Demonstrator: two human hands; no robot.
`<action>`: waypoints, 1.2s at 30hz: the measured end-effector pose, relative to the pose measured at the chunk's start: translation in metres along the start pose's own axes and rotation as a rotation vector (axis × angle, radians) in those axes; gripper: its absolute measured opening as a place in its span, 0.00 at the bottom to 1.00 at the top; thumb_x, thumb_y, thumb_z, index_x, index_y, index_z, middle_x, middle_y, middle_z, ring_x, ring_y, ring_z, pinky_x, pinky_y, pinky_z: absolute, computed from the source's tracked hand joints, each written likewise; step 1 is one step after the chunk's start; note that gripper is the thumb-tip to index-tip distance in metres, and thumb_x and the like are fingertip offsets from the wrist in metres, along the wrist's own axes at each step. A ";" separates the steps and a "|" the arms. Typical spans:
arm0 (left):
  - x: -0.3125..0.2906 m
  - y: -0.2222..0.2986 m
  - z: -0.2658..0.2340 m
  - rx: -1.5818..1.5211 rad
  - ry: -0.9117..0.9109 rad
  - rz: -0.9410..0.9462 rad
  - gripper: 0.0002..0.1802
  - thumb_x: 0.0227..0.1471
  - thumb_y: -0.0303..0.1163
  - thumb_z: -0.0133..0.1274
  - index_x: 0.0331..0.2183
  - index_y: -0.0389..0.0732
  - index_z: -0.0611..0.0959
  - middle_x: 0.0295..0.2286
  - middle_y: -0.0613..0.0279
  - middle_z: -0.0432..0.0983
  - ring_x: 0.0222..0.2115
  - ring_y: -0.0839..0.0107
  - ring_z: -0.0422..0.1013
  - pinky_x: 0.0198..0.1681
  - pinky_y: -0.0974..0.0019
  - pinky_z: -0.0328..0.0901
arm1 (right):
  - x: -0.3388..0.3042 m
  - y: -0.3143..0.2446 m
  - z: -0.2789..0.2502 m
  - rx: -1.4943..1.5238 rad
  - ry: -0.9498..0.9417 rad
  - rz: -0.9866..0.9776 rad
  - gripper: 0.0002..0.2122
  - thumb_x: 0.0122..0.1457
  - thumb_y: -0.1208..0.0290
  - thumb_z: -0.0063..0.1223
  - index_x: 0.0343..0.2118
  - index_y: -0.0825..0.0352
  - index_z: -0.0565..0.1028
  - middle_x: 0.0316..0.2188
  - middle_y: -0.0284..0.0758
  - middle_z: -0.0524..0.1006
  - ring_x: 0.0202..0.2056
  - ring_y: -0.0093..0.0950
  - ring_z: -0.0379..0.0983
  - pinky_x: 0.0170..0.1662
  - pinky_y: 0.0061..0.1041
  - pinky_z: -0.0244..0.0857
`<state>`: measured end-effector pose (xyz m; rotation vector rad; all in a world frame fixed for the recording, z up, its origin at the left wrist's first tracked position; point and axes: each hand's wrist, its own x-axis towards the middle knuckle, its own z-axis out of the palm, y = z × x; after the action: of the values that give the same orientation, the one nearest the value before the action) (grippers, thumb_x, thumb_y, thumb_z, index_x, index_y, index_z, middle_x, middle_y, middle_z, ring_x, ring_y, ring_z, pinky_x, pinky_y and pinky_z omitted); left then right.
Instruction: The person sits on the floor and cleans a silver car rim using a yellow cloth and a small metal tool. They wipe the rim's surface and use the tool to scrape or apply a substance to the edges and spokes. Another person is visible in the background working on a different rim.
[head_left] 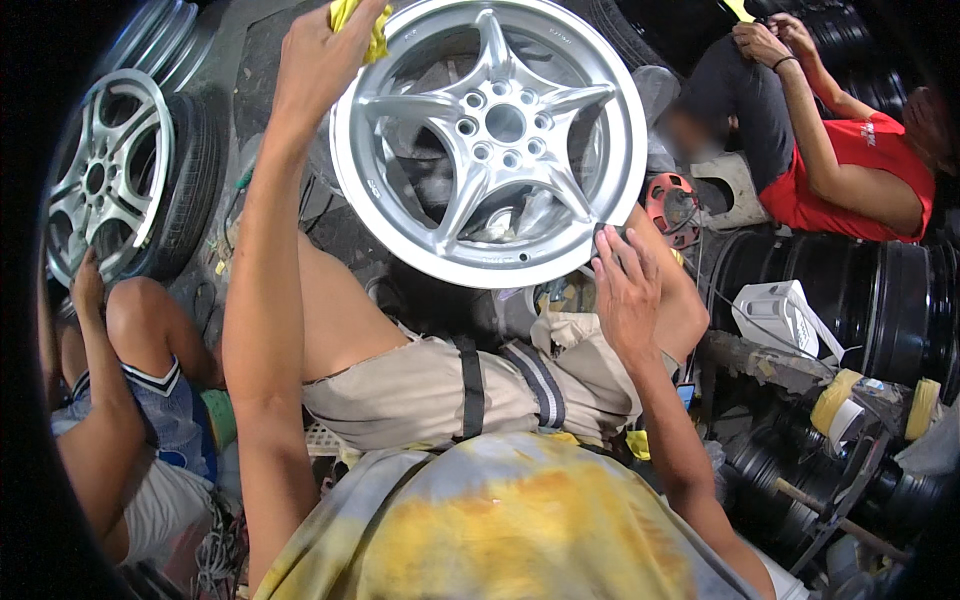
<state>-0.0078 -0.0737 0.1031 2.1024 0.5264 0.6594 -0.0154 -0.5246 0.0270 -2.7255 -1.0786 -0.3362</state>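
Item under inspection: a large silver metal wheel rim (500,175), five-spoked, with a ring of round holes about its hub, located in front of the person, just beyond the spread knees, its face turned up toward the head view. No tyre is seen on it. What bears its weight underneath is hidden.

Handling, as judged: heavy for its breadth, rigid throughout, with no give expected at lip or spokes. The smooth face would likely be slippery under bare skin, more so if dusty or wet. Not fragile in bulk, though the surface finish could scratch. Best hold: both hands at opposite sides of the outer lip, fingers curled beneath; a spoke root near the hub would serve as a second hold.

Left hand (322,65): arm extended far forward, hand at the upper left of the lip, fingers closed around a bright yellow, crumpled, sheet-like piece (376,38); cloth or paper cannot be told.

Right hand (628,292): elbow bent, back of hand uppermost, at the lower right of the lip. Fingers nearly straight and narrowly spaced, tips at a small dark flat piece (599,238) against the lip. Whether that piece is pinched or merely pressed cannot be told; the thumb is hidden
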 end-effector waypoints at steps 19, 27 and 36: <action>0.020 -0.093 0.008 0.383 -0.062 0.117 0.34 0.57 0.62 0.58 0.34 0.34 0.87 0.26 0.52 0.83 0.28 0.62 0.80 0.36 0.61 0.72 | 0.045 -0.026 -0.017 0.304 -0.371 -0.348 0.12 0.61 0.70 0.57 0.46 0.68 0.81 0.45 0.36 0.80 0.49 0.34 0.74 0.55 0.34 0.65; 0.018 -0.068 0.017 0.323 -0.108 -0.103 0.25 0.54 0.54 0.60 0.39 0.41 0.89 0.34 0.39 0.83 0.39 0.43 0.80 0.43 0.46 0.72 | 0.066 -0.016 -0.010 0.095 -0.384 -0.432 0.10 0.63 0.69 0.54 0.44 0.65 0.81 0.46 0.33 0.81 0.47 0.30 0.76 0.49 0.35 0.62; 0.009 -0.051 0.034 0.420 0.076 -0.231 0.44 0.60 0.64 0.46 0.36 0.23 0.85 0.38 0.23 0.77 0.45 0.31 0.75 0.51 0.41 0.69 | 0.079 -0.013 -0.043 0.013 -0.491 -0.504 0.09 0.64 0.69 0.52 0.44 0.64 0.80 0.47 0.32 0.81 0.47 0.29 0.77 0.50 0.34 0.61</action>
<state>0.0134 -0.0606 0.0464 2.3579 1.0062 0.5291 0.0256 -0.4749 0.0910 -2.5460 -1.8842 0.2976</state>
